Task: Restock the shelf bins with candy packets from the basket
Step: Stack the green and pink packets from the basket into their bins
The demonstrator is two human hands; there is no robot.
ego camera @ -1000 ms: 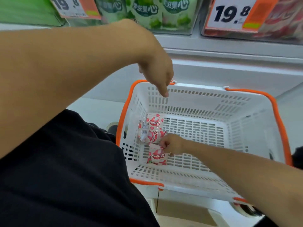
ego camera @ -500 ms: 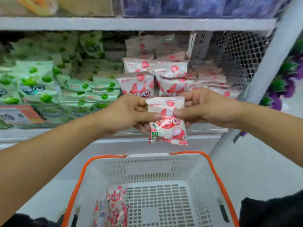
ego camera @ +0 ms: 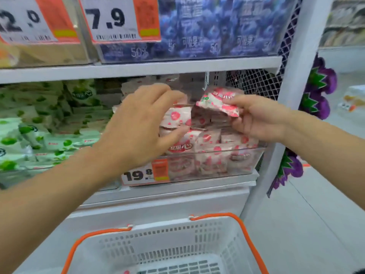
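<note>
The right hand [ego camera: 256, 119] pinches a crinkled pink-and-white plastic candy packet [ego camera: 218, 103] by one edge, thumb on top and fingers [ego camera: 240, 125] curled beneath, holding it tilted above the right end of the clear, hard-walled acrylic shelf bin [ego camera: 245, 161]. That bin sits at the right end of the white metal shelf [ego camera: 197, 184], against the upright post, and is heaped with matching glossy pink packets [ego camera: 207, 143] lying at loose angles. The left hand [ego camera: 138, 129] reaches over the bin's left part with its fingers spread and only gently bent; its thumb lies against a packet on the heap, but it grips nothing.

A white-and-orange paper price tag [ego camera: 146, 173] reading 19.8 is fixed to the bin's front wall. To the left along the same shelf lie soft green-and-white packets [ego camera: 39, 135]. On the shelf above, blue pouches [ego camera: 197, 30] stand behind clear fronts. A black wire mesh panel [ego camera: 256, 84] closes the shelf's right side.

Below, at the near edge, stands the white perforated plastic basket [ego camera: 177, 244] with smooth orange handles [ego camera: 227, 216].
</note>
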